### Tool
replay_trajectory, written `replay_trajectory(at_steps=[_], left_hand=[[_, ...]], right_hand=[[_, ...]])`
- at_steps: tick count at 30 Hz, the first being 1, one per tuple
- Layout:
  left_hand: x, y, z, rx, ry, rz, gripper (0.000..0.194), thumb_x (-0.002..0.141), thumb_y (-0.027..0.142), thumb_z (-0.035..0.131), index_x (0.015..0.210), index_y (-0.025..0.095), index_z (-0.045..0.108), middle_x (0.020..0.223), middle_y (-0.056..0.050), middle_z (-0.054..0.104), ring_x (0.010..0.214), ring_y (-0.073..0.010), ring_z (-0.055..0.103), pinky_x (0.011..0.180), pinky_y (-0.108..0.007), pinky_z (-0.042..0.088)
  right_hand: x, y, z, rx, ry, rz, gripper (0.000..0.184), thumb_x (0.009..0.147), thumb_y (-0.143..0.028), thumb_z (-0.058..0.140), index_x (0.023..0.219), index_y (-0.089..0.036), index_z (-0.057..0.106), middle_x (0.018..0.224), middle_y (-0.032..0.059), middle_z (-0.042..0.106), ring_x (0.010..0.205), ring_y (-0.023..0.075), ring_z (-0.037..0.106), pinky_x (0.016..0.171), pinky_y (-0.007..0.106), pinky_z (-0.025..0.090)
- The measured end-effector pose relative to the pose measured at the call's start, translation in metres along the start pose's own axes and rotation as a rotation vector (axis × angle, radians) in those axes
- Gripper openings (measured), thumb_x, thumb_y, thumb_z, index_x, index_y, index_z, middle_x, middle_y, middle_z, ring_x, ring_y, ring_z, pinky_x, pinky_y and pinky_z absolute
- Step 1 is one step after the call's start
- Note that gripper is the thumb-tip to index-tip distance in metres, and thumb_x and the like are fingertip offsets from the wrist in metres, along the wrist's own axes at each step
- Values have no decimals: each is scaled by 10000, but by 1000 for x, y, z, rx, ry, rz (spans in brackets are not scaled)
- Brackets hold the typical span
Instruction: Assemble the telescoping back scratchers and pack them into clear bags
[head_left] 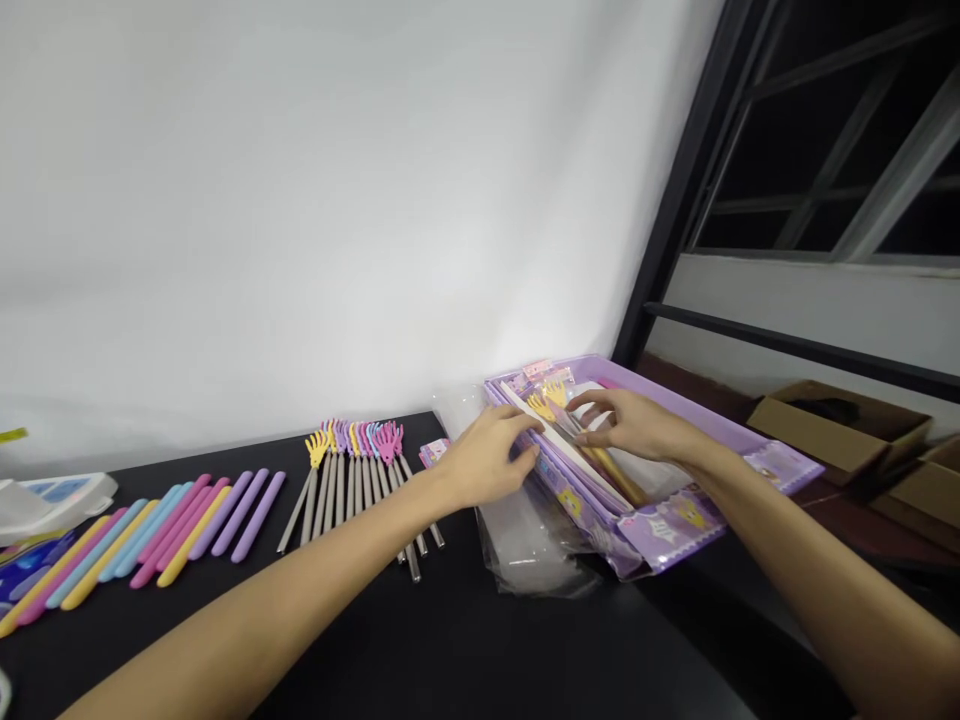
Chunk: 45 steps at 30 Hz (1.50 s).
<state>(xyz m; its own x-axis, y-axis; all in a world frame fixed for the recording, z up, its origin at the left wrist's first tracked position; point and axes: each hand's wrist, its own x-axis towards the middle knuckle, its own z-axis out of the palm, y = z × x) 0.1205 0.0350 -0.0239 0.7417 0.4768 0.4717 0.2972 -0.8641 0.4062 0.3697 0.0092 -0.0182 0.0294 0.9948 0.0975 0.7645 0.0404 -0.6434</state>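
A white wall (300, 200) fills your view, with a dark-framed window (825, 140) to the right and a cardboard box (832, 430) below it. On the black surface (420, 640) in front of you sits a lilac tray (660, 400), resting on clear plastic bags (525, 550) and holding a long white strip (570, 450) and packaged toy hands on sticks (547, 400). To its left lie rows of grey sticks with colored hand-shaped tops (360, 470) and pastel tubes (180, 530). Your hands are apart, both at the tray: the left hand (487, 458) rests its fingers against the strip, while the right hand (626, 425) curls over the packages (whether it is gripping them, I cannot tell). The main risk is the tray, which overhangs the slippery bags, so pressing on its near edge could tip or slide it. Catching the thin packaging could also tear it, and a careless left elbow could scatter the sticks.
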Motion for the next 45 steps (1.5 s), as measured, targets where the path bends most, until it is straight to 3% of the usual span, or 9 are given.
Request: replay_trajectory(at_steps=[7,14,17,21,26,32,35,39,45], left_hand=[[-1,-1,0,-38,1,14,307,890,187,527,1175,174,642,1230,-100,627,1154,-238,577,1041,-433,452],[-2,-3,0,-31,-4,19,284,898,192,522,1153,165,644,1197,-103,629,1147,-237,577,1047,-423,452],[-3,-1,-3,-28,-12,16,287,905,201,519,1159,160,646,1204,-105,621,1158,-231,570,1067,-414,437],[-8,-2,-14,-11,-26,2,299,912,188,504,1169,147,650,1213,-117,627,1167,-237,566,1074,-420,425],[-20,-9,-48,73,-49,-12,317,912,170,469,1153,160,674,1132,-96,681,1034,-224,627,951,-376,483],[-56,-23,-119,217,-241,-142,282,922,206,443,995,162,712,849,-50,725,721,-159,639,688,-277,468],[-82,-29,-153,307,-287,-242,272,906,192,448,911,167,719,806,-36,715,674,-140,613,644,-255,430],[-115,-35,-182,393,-355,-394,242,883,183,472,932,185,710,830,-32,710,696,-140,606,631,-242,409],[-148,-44,-198,422,-452,-558,217,821,122,519,936,191,690,817,-19,694,687,-134,599,605,-222,404]], right_hand=[[-7,-5,-4,173,-152,26,645,596,-341,813,1189,-166,631,871,79,726,762,233,676,731,371,534],[-3,-13,5,-424,22,19,383,621,-417,766,948,-219,782,942,116,721,889,319,663,792,422,499],[-3,-23,5,-491,86,-27,297,697,-421,709,891,-213,794,955,141,715,999,354,638,833,434,480],[-7,-58,0,-389,178,-55,264,780,-414,625,866,-207,765,830,94,728,807,278,662,725,381,477],[-5,-126,3,-200,139,-173,213,785,-390,631,846,-222,748,693,36,721,648,211,643,609,330,439],[10,-194,23,-183,44,-276,211,782,-392,669,868,-216,748,681,33,720,596,174,620,561,302,413],[15,-222,36,-179,-40,-295,250,789,-397,661,928,-203,736,685,29,719,617,167,637,548,277,415],[23,-249,57,-220,-148,-276,213,782,-334,648,934,-200,710,719,24,732,654,158,658,559,257,433],[36,-263,104,-267,-330,-282,125,708,-198,634,827,-191,672,652,20,712,626,162,648,531,250,423]])
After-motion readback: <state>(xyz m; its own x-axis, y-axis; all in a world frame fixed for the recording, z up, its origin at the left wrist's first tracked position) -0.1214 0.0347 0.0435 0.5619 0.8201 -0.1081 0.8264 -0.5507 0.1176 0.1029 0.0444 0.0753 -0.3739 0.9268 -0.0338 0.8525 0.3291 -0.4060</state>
